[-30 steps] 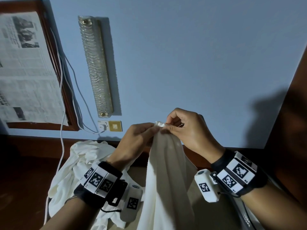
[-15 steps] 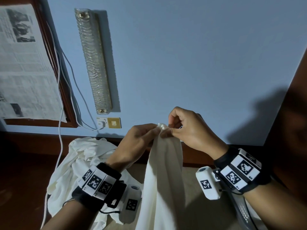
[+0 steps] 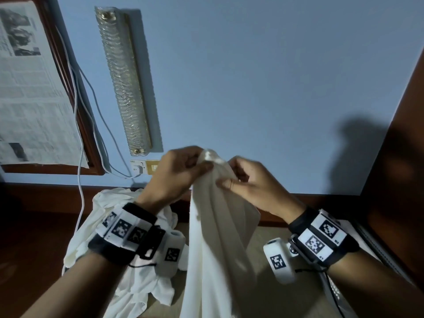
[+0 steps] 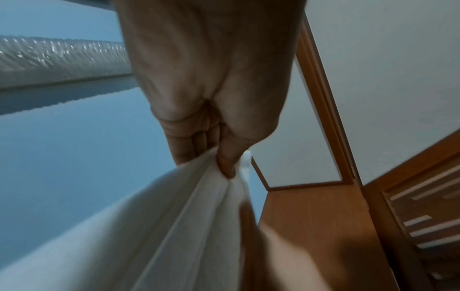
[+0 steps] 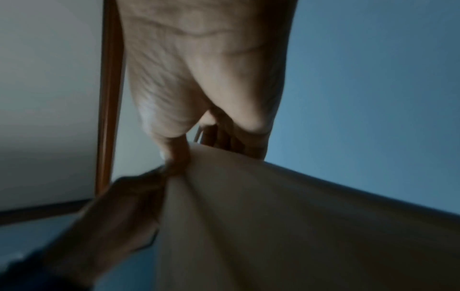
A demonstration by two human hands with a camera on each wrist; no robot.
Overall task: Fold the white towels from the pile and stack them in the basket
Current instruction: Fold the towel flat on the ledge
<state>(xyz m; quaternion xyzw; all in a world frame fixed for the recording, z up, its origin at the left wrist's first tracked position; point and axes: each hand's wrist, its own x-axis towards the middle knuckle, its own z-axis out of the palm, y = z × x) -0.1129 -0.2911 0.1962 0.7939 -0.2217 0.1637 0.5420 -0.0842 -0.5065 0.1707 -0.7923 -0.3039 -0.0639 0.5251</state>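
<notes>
A white towel [image 3: 218,237] hangs in front of me, gathered into long folds, its top bunched between both hands. My left hand [image 3: 181,173] pinches the top edge from the left; in the left wrist view the thumb and fingers of that left hand [image 4: 219,153] clamp the towel [image 4: 154,226]. My right hand [image 3: 241,180] grips the same top edge from the right, and the right hand [image 5: 196,149] curls over the towel [image 5: 273,216] in its wrist view. A rumpled pile of white towels [image 3: 110,226] lies lower left. No basket is in view.
A blue wall [image 3: 252,76] stands close ahead, with a long glass wall lamp [image 3: 124,81], a socket plate [image 3: 144,167] and white cables [image 3: 80,157]. A newspaper in a dark wooden frame [image 3: 27,88] hangs at left. Dark wooden furniture [image 3: 399,180] rises on the right.
Both hands have moved slightly apart along the towel's top edge, and the left hand has risen and closed more fully around the bunched corner. The view has shifted a little.
</notes>
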